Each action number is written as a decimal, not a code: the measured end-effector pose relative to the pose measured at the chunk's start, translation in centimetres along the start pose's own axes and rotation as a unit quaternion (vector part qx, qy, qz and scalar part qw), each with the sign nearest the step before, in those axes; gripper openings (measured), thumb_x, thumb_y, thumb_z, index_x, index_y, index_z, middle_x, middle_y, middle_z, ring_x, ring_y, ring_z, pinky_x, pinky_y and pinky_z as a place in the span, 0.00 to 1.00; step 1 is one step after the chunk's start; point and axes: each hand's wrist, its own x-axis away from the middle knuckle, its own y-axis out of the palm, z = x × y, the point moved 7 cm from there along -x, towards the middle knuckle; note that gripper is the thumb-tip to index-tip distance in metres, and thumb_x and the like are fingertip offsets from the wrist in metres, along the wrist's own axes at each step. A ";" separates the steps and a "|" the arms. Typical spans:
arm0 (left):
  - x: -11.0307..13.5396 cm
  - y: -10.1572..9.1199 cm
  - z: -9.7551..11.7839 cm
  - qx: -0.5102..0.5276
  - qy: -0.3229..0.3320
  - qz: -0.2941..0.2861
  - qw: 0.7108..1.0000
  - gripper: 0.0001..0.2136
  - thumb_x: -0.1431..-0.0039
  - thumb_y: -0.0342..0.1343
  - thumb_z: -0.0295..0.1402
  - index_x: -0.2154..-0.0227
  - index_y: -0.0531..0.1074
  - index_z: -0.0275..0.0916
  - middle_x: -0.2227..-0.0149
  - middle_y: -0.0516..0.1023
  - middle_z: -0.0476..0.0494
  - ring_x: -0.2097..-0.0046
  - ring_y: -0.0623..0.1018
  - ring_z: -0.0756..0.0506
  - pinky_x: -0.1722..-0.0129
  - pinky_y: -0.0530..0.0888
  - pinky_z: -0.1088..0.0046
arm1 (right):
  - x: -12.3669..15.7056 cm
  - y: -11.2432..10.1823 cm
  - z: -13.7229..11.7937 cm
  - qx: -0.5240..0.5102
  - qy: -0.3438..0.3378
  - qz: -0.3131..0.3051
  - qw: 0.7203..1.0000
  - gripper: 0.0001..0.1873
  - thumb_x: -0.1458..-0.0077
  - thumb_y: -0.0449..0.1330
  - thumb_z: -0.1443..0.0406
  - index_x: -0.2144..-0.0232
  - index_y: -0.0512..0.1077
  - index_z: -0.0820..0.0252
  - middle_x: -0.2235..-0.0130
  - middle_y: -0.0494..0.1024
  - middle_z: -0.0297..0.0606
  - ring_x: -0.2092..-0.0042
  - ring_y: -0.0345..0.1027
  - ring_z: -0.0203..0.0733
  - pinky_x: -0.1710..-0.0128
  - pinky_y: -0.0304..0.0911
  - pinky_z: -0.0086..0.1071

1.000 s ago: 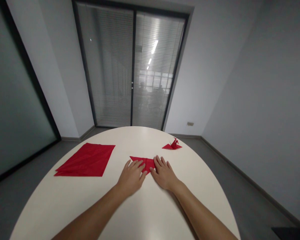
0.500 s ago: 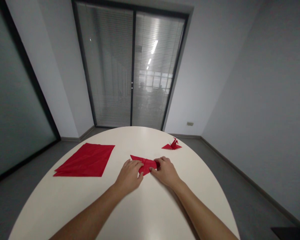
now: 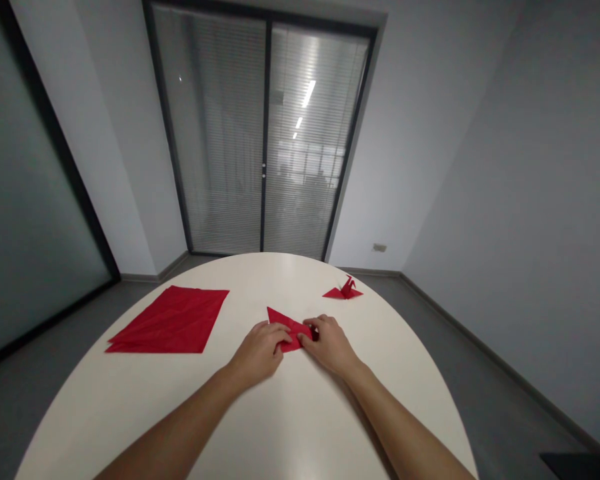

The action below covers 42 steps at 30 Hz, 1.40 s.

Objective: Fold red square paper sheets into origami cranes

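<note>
A small piece of folded red paper (image 3: 283, 321) lies on the white round table between my hands, one pointed corner reaching up and to the left. My left hand (image 3: 261, 350) is at its left side, fingers curled onto the paper. At the right end, my right hand (image 3: 331, 341) pinches the paper's edge between thumb and fingers. Parts of the folds are hidden under the fingers. Farther back on the right stands a finished red origami crane (image 3: 347, 289) with its wings spread.
Large sheets of red paper (image 3: 173, 323) lie stacked on the left of the round white table (image 3: 300, 420). Beyond the table's far edge is a dark-framed glass partition with blinds (image 3: 225, 147). A dark object (image 3: 580, 465) shows at the lower right corner.
The folded paper has turned and its outline has changed; its upper left corner now points up more steeply. My left hand has shifted slightly, while the right stays nearly in place.
</note>
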 end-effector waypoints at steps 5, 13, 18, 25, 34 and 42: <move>0.1 -0.3 0.1 0.031 0.018 -0.041 0.999 0.18 0.45 0.49 0.18 0.62 0.80 0.44 0.49 0.79 0.47 0.47 0.76 0.45 0.42 0.69 0.65 | 0.1 0.1 -0.2 -0.020 -0.021 -0.016 0.999 0.19 0.44 0.62 0.58 0.52 0.79 0.58 0.52 0.77 0.47 0.48 0.66 0.51 0.46 0.60 0.39; -0.1 -0.5 0.6 -0.008 0.050 -0.070 0.996 0.21 0.47 0.50 0.16 0.61 0.80 0.47 0.55 0.81 0.51 0.51 0.76 0.45 0.47 0.70 0.65 | 0.1 0.0 -0.5 -0.075 -0.036 -0.012 0.996 0.14 0.47 0.64 0.63 0.57 0.78 0.58 0.55 0.80 0.41 0.51 0.69 0.49 0.48 0.62 0.38; -0.1 -0.6 0.6 -0.016 0.065 -0.071 0.995 0.20 0.45 0.50 0.15 0.60 0.79 0.45 0.56 0.82 0.51 0.53 0.77 0.46 0.48 0.68 0.65 | -0.1 0.2 -0.2 -0.110 -0.028 -0.020 0.993 0.14 0.45 0.61 0.63 0.57 0.79 0.58 0.59 0.81 0.41 0.57 0.72 0.47 0.55 0.64 0.36; 0.0 -1.3 0.6 -0.065 0.047 -0.052 0.995 0.15 0.42 0.50 0.18 0.63 0.77 0.43 0.61 0.82 0.49 0.57 0.78 0.45 0.49 0.69 0.65 | -0.4 1.3 0.5 -0.221 -0.001 -0.030 0.975 0.17 0.47 0.61 0.66 0.53 0.75 0.60 0.62 0.80 0.36 0.69 0.69 0.38 0.67 0.63 0.31; -0.1 -2.0 0.8 -0.136 -0.036 0.012 0.990 0.10 0.38 0.56 0.41 0.64 0.76 0.40 0.62 0.80 0.42 0.57 0.76 0.40 0.50 0.68 0.58 | -0.3 2.0 -0.1 -0.281 -0.038 -0.051 0.958 0.17 0.43 0.58 0.65 0.51 0.73 0.61 0.63 0.80 0.38 0.64 0.73 0.39 0.61 0.66 0.32; 0.0 -2.1 0.8 -0.179 -0.082 -0.001 0.980 0.16 0.41 0.57 0.47 0.60 0.76 0.39 0.58 0.78 0.37 0.55 0.76 0.36 0.52 0.68 0.56 | -0.1 1.2 -0.8 -0.183 -0.088 -0.064 0.977 0.19 0.41 0.56 0.68 0.48 0.74 0.60 0.59 0.81 0.40 0.60 0.73 0.42 0.56 0.66 0.34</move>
